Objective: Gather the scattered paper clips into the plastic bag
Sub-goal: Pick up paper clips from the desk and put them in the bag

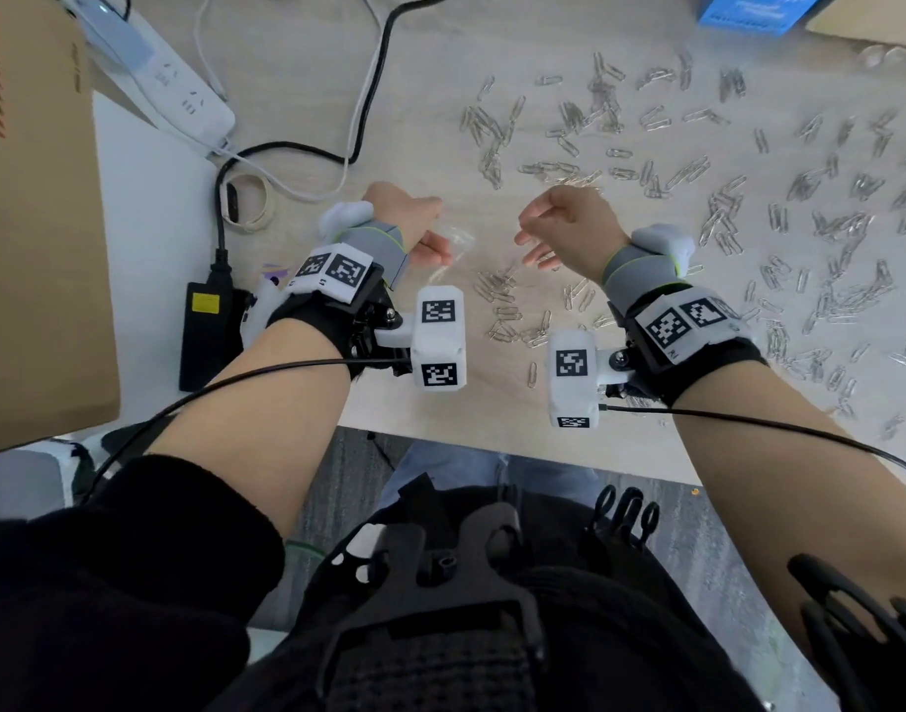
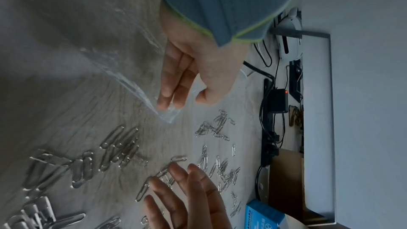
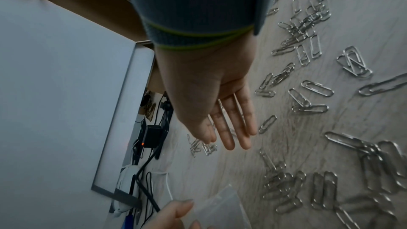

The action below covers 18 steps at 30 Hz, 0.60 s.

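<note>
Loosely: crinkly clear bag (image 2: 123, 69), wire clips (image 1: 646, 161).

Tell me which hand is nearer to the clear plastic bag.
Left. The left hand holds the plastic bag by its edge. The right hand hovers apart from it, fingers extended over the paper clips.

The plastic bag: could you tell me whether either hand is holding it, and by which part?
The left hand pinches the clear plastic bag at its edge, between fingers and thumb. The right hand is open above the paper clips, holding nothing.
</note>
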### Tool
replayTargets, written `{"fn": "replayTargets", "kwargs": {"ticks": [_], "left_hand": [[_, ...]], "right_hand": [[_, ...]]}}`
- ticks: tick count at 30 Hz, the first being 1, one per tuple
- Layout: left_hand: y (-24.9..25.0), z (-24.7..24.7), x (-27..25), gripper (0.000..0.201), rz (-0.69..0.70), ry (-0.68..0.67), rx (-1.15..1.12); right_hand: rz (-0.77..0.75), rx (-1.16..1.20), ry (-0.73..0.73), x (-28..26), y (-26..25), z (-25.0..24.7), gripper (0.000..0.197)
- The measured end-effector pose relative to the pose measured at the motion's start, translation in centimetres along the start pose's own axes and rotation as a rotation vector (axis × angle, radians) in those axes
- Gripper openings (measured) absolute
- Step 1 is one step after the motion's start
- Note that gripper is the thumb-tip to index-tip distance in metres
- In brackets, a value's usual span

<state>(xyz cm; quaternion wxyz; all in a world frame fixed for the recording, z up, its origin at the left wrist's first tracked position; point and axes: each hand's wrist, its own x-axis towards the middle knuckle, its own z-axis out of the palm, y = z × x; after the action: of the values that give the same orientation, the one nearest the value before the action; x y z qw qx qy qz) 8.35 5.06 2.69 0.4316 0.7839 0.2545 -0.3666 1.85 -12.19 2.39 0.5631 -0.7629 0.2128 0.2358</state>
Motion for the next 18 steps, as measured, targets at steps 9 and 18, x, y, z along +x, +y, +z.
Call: {"fn": "replayTargets", "kwargs": {"ticks": [9,18], "left_hand": [[4.3,2.4,2.4,0.026,0.396,0.102,0.021],[5.4,6.8,5.4,0.077,0.628,0.061,0.626]], "right_hand": [[-0.037,0.052,0.213,1.5,1.0,-2.1,0.012],[-0.063,-0.041,0.501,1.3,4.6,-4.7,0.021]]}}
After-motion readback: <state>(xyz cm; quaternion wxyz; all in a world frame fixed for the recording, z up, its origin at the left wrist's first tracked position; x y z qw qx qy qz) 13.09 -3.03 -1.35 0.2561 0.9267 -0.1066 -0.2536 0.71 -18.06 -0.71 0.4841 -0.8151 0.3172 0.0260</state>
